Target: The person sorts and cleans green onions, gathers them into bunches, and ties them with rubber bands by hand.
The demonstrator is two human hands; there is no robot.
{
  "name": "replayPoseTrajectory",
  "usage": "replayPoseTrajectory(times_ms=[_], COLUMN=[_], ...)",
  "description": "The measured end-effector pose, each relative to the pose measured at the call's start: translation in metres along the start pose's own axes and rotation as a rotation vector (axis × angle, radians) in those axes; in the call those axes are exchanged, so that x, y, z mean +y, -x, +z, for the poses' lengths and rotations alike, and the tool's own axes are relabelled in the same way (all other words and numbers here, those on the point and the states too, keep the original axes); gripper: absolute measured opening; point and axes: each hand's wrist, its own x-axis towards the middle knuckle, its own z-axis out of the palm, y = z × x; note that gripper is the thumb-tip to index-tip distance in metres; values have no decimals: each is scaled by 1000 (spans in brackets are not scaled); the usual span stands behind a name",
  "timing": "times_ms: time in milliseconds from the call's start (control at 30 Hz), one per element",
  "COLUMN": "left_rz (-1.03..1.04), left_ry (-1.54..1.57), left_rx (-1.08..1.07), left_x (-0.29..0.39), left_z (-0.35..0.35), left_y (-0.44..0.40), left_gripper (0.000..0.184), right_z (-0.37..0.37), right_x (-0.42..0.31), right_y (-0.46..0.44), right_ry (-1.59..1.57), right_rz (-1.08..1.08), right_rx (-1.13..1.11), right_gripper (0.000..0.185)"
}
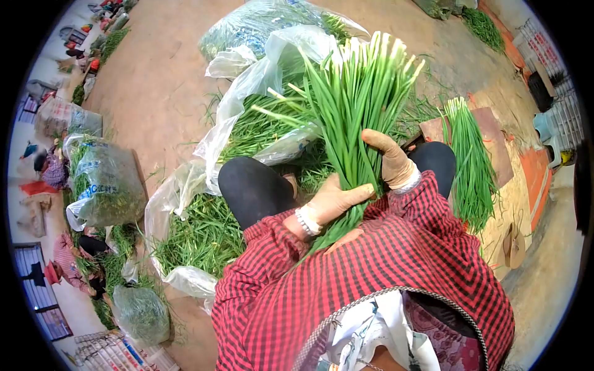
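Observation:
A large bunch of garlic chives (362, 99) stands upright before my chest, its pale cut ends fanned out at the top and its green leaves hanging down toward my lap. My left hand (334, 203), in a pale glove, is closed round the lower leaves with the thumb across the front. Higher on the right side, my gloved right hand (395, 164) grips the bunch, thumb over the leaves and the other fingers mostly hidden. Beyond my knees an open clear plastic bag (232, 117) holds more loose chives (266, 127).
To my right, another bunch of chives (467, 161) lies on a brown board (495, 139). Loose green leaves (198, 232) lie on plastic by my left knee. A full plastic bag (260, 28) stands ahead. Leftward are stuffed bags (108, 179) and other people (68, 260).

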Motion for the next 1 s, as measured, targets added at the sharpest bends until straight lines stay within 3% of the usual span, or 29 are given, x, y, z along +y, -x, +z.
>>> replayPoseTrajectory(times_ms=[67,100,167,200,300,367,433,500,533,567,633,700,733,833,900,967,1000], left_rz=[-113,-118,109,228,384,448,388,396,384,374,385,450,474,512,465,448,450], left_ry=[-42,-117,-179,-25,205,175,469,535,541,546,527,324,343,356,432,467,470], left_rx=[-158,-255,-282,-254,-33,-91,134,102,112,123,130,99,-121,-158,-163,-123,-122], left_x=[8,26,31,37,36,49,39,32,31,30,33,38,56,69,67,62,61], left_z=[-1,-2,-29,-35,-39,-33,-37,-40,-42,-44,-46,-52,-39,-28,-31,-38,-40], left_y=[-7,-4,-10,-13,-14,-17,-18,-16,-14,-12,-10,-7,-11,-13,-14,-16,-16], left_gripper=[62,81,92,98,91,83,79,73,74,75,79,93,100,106,96,89,89], right_z=[9,9,9,0,21,18,11,11,20,14,7,3,-1,8,5,11,10], right_x=[-15,-26,-54,-72,-90,-85,-69,-57,-51,-43,-27,-13,-5,4,11,4,-6], right_y=[-1,-4,-3,-4,2,5,8,13,18,19,16,20,21,21,16,19,16], right_ry=[111,184,203,259,657,844,923,808,810,807,781,820,801,752,857,844,1087], right_rz=[-16,-37,62,156,128,296,384,457,318,323,345,309,348,459,335,352,225], right_rx=[33,14,27,-10,40,-132,-297,-314,-264,-265,-79,-129,-167,-210,-269,-203,-137], right_gripper=[43,40,39,40,52,66,82,81,74,74,67,62,62,62,63,62,59])
